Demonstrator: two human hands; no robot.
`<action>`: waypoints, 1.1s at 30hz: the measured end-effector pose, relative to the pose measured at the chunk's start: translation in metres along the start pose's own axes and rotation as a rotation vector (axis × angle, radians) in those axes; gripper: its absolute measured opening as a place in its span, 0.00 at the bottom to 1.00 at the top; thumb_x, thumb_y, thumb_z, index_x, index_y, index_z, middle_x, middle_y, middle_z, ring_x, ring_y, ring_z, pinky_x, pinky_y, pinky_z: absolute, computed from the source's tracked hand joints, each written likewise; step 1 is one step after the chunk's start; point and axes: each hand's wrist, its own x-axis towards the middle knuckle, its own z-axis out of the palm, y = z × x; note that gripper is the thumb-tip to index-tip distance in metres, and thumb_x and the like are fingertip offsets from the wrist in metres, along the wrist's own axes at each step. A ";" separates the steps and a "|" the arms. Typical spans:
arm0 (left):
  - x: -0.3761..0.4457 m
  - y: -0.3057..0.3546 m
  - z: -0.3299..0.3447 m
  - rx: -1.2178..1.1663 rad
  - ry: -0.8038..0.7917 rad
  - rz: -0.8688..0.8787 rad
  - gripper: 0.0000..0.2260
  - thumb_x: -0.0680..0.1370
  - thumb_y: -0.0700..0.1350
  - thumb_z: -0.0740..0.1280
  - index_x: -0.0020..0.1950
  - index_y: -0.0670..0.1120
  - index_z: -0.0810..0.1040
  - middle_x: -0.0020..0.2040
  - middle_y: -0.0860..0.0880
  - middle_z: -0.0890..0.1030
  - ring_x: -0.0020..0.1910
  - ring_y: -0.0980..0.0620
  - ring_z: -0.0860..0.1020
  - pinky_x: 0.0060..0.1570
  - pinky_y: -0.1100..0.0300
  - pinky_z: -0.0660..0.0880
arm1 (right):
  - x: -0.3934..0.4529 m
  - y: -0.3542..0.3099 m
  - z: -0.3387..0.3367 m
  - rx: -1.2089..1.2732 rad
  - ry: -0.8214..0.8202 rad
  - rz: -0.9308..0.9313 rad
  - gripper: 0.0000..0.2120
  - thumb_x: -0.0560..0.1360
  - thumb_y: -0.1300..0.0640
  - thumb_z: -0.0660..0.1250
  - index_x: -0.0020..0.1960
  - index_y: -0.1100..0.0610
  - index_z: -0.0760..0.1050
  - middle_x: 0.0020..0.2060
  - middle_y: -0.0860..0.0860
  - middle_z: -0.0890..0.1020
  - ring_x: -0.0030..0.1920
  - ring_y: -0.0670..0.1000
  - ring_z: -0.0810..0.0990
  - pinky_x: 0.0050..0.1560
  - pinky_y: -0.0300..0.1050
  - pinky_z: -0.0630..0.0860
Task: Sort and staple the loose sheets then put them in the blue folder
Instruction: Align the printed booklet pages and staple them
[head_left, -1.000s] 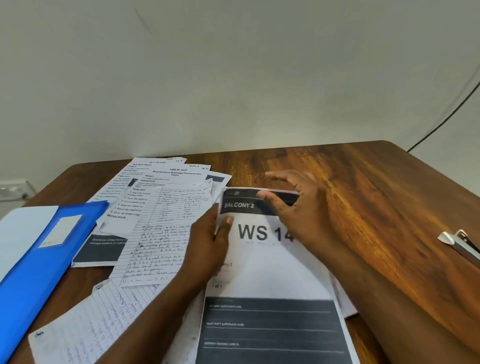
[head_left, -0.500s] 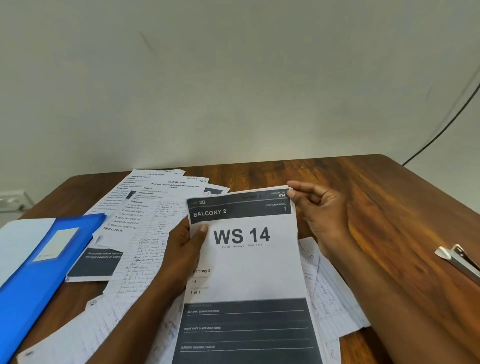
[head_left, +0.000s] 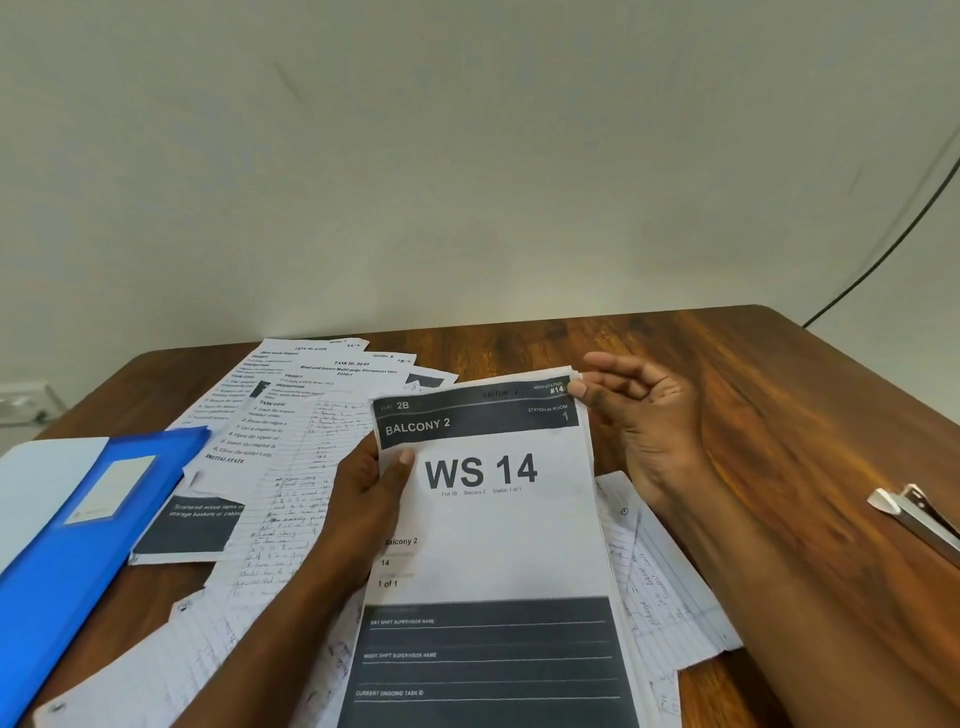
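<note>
A stack of printed sheets (head_left: 498, 525) headed "WS 14" is lifted in front of me. My left hand (head_left: 363, 504) grips its left edge, thumb on the top page. My right hand (head_left: 639, 415) pinches the stack's top right corner between fingertips and thumb. More loose sheets (head_left: 291, 441), typed and handwritten, lie spread on the wooden table (head_left: 753, 405) to the left and under the stack. The blue folder (head_left: 78, 545) lies shut at the left edge. A metal stapler (head_left: 919, 514) rests on the table at the far right, apart from both hands.
A handwritten lined sheet (head_left: 660, 582) pokes out under my right wrist. A pale sheet (head_left: 36, 483) lies beside the blue folder. A black cable (head_left: 883, 249) runs down the wall at the back right. A wall socket (head_left: 26, 400) sits at the far left.
The "WS 14" stack has been raised and squared up. My right hand slid from over the page's top to its top right corner. My left hand kept its hold on the left edge.
</note>
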 end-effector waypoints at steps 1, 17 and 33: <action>0.000 -0.001 0.000 0.012 0.000 0.007 0.08 0.84 0.48 0.64 0.63 0.51 0.77 0.54 0.51 0.88 0.47 0.47 0.88 0.38 0.57 0.83 | -0.001 0.000 0.001 0.039 -0.009 0.031 0.19 0.66 0.63 0.81 0.55 0.61 0.84 0.48 0.59 0.88 0.46 0.54 0.87 0.41 0.43 0.82; 0.002 -0.005 0.000 0.045 0.015 0.036 0.07 0.85 0.47 0.65 0.62 0.55 0.77 0.58 0.53 0.86 0.51 0.50 0.87 0.43 0.58 0.84 | -0.006 -0.004 0.001 -0.040 -0.082 0.054 0.14 0.73 0.64 0.76 0.58 0.62 0.83 0.51 0.59 0.88 0.51 0.57 0.88 0.43 0.45 0.85; 0.004 0.004 -0.003 -0.032 0.171 0.002 0.07 0.85 0.48 0.66 0.62 0.55 0.77 0.56 0.52 0.87 0.48 0.50 0.88 0.46 0.49 0.85 | -0.009 -0.001 0.007 -0.193 -0.069 0.124 0.12 0.83 0.53 0.67 0.63 0.56 0.82 0.49 0.52 0.89 0.49 0.52 0.89 0.49 0.48 0.85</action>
